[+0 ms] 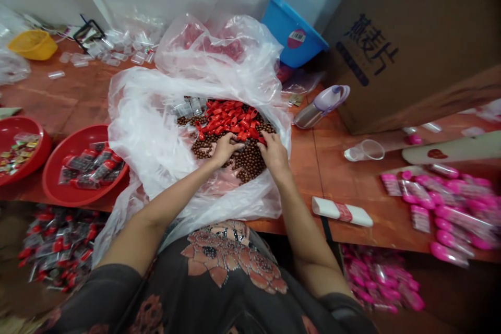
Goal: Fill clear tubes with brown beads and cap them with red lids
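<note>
Small brown balls (250, 162) lie spread in an open white plastic bag (144, 115), with a heap of red plastic pieces (230, 115) on top. Several clear plastic containers (191, 107) rest at the heap's left. My left hand (226, 149) is over the balls, its fingers bent together at the heap's near edge; what they hold is hidden. Opposite it, my right hand (275, 155) has thumb and fingers closed at the heap's right side, where a bit of red plastic shows at the fingertips.
Red basins (84, 195) with filled containers and small packets stand at left. A blue basin (293, 26), a purple-lidded bottle (321, 107), a plastic cup (366, 150) and a large carton (410, 36) are at right. Pink-capped containers (450, 203) lie near the table's right edge.
</note>
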